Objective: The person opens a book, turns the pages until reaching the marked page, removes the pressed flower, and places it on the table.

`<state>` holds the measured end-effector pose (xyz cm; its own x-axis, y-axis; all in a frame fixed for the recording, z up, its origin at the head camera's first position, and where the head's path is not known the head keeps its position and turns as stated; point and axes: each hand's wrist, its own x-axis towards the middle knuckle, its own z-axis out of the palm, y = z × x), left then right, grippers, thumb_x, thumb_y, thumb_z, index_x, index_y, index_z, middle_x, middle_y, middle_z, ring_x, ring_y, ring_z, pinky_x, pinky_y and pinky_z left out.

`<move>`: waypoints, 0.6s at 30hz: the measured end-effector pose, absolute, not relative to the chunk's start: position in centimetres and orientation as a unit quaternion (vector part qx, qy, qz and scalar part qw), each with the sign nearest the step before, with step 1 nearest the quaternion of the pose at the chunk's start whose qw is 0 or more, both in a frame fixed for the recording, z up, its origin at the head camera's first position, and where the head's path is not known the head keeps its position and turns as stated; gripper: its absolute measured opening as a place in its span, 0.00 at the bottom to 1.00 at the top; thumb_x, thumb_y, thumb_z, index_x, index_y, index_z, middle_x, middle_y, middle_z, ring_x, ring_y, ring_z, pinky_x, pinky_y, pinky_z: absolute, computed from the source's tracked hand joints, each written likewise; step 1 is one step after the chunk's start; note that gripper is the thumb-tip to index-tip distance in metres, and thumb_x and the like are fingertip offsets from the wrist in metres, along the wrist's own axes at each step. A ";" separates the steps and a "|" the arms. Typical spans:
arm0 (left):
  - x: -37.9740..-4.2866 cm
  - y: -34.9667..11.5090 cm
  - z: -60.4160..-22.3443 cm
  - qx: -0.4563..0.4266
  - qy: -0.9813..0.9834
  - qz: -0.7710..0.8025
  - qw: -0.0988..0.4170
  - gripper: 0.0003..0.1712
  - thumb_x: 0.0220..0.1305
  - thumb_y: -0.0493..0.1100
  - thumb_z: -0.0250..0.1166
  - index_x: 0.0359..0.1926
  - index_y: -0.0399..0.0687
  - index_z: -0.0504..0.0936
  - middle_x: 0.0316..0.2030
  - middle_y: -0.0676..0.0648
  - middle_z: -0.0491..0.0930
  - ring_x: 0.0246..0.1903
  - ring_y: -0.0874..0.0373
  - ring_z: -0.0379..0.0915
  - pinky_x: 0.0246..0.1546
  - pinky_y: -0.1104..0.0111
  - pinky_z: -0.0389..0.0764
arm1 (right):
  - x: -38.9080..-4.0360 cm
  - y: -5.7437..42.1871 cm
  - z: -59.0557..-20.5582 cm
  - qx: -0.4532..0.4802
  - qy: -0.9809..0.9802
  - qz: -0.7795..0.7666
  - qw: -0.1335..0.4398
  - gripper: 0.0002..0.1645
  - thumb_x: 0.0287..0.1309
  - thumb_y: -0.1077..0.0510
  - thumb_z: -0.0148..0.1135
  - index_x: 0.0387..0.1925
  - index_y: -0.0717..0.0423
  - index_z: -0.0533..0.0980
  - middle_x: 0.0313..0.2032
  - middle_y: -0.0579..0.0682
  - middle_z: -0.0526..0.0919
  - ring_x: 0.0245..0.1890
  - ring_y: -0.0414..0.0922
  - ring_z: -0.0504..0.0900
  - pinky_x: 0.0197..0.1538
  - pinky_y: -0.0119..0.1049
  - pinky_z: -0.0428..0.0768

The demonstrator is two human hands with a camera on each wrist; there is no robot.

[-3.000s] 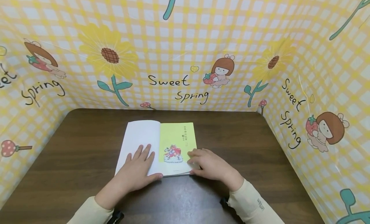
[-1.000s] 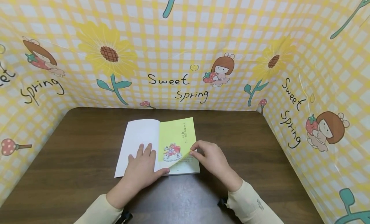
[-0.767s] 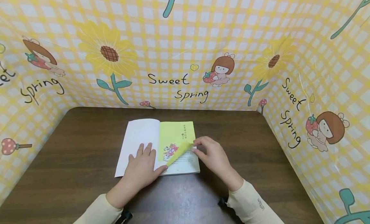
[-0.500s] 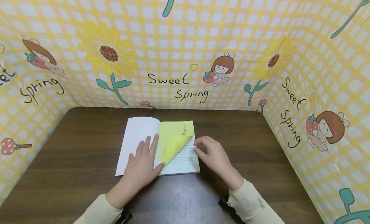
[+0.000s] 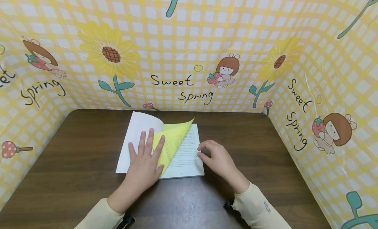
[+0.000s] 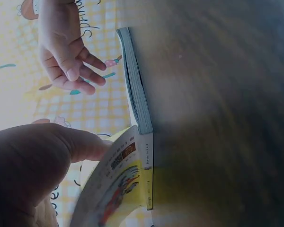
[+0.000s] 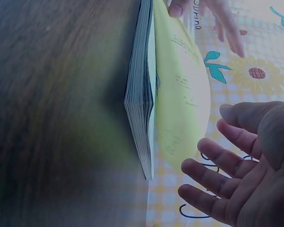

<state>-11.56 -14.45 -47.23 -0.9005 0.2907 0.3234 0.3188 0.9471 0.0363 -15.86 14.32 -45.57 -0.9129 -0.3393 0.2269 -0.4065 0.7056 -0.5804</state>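
An open paperback book (image 5: 186, 160) lies on the table, its white inside cover (image 5: 130, 137) bent up along the left. A yellow-green leaf (image 5: 172, 140) curls over to the left, baring a page of printed text. My left hand (image 5: 143, 168) spreads straight fingers over the cover and this leaf, thumb at the leaf's lower edge. Beside the book's right edge hovers my right hand (image 5: 220, 163), fingers loosely bent and holding nothing. In the left wrist view the cover's outside (image 6: 116, 189) shows a coloured picture. The right wrist view shows the leaf (image 7: 182, 94) arched above the page block (image 7: 142, 99).
The dark wooden table (image 5: 251, 140) extends around the book. A yellow checked cloth (image 5: 183, 41) with sunflowers and cartoon figures walls in the back and both sides.
The yellow-green leaf has left my right fingers and swung leftward, uncovering printed text. My left hand has slid up and spread over it, and the cover has lifted. My right hand stays at the book's right edge.
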 end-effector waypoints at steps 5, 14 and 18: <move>-11.8 -14.6 -47.3 -0.203 -0.965 -0.025 0.167 0.59 0.54 0.51 0.75 0.82 0.58 0.53 0.83 0.41 0.32 0.80 0.34 0.28 0.67 0.24 0.37 | -15.9 14.3 -45.5 0.202 -0.926 0.316 0.047 0.05 0.64 0.52 0.71 0.41 0.42 0.83 0.51 0.38 0.84 0.53 0.41 0.83 0.55 0.43 0.80; -12.2 -15.0 -47.6 -0.273 -0.951 -0.008 0.147 0.48 0.63 0.41 0.66 0.81 0.64 0.57 0.83 0.49 0.43 0.81 0.39 0.35 0.71 0.29 0.39 | -15.9 14.3 -45.8 0.217 -0.922 0.320 0.026 0.04 0.65 0.52 0.70 0.41 0.41 0.82 0.51 0.39 0.83 0.55 0.41 0.82 0.58 0.43 0.79; -12.3 -15.2 -47.7 -0.295 -0.943 -0.009 0.153 0.48 0.60 0.39 0.68 0.79 0.62 0.61 0.82 0.48 0.49 0.80 0.40 0.40 0.70 0.28 0.44 | -15.9 14.3 -45.9 0.227 -0.919 0.321 0.027 0.04 0.65 0.52 0.70 0.40 0.41 0.82 0.51 0.39 0.83 0.54 0.41 0.82 0.57 0.43 0.80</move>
